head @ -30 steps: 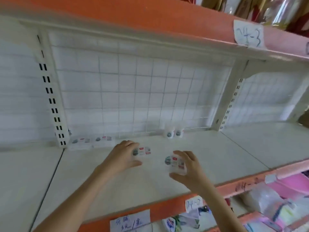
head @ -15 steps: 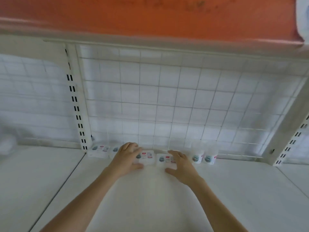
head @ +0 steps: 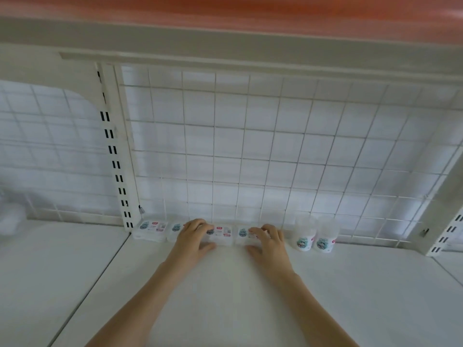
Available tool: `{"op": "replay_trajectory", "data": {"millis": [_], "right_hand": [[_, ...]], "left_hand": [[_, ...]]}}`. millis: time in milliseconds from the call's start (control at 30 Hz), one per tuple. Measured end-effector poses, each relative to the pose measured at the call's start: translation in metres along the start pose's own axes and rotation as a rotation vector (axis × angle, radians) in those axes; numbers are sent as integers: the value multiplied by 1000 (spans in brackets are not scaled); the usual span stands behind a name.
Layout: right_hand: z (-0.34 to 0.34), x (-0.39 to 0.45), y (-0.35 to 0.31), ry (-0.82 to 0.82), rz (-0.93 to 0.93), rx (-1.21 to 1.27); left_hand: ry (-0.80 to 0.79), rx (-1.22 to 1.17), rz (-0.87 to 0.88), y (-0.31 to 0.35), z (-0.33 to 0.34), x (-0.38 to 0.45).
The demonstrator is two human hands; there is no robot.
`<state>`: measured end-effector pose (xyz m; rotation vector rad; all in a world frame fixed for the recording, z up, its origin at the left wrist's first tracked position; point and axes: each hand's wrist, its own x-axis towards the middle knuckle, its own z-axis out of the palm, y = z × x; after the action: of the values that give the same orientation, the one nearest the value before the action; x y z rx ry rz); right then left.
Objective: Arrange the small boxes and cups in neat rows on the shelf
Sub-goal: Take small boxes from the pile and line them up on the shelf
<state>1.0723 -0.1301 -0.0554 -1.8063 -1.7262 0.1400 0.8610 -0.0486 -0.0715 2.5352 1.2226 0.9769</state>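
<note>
Several small clear boxes with blue and red labels stand in a row against the back of the white shelf (head: 225, 304). The leftmost box (head: 150, 229) sits by the upright, and a second box (head: 174, 230) is beside it. My left hand (head: 194, 237) grips the third box (head: 223, 234), fingers on top and thumb at its front. My right hand (head: 269, 242) grips the fourth box (head: 242, 235) the same way. Two clear cups (head: 303, 237) (head: 325, 238) stand upright just right of my right hand.
A white wire grid (head: 250, 146) backs the shelf. A slotted upright (head: 114, 159) stands at the left and another post (head: 441, 221) at the right. The orange shelf above (head: 225, 11) hangs low. A blurred white object (head: 10, 221) lies on the left bay.
Both hands carried their boxes from the middle of the shelf back to the grid, into line with the row. The view moved closer and lower.
</note>
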Motion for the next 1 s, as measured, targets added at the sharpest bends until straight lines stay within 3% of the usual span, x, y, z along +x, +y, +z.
{"op": "replay_trajectory", "data": {"millis": [300,1000], "right_hand": [[2,-6,-4,-42,-14,-118],[-1,-16,-2,-74,12,-126]], "left_hand": [[-28,89,-20,3,4,-4],[4,112,22,7,1,-11]]}}
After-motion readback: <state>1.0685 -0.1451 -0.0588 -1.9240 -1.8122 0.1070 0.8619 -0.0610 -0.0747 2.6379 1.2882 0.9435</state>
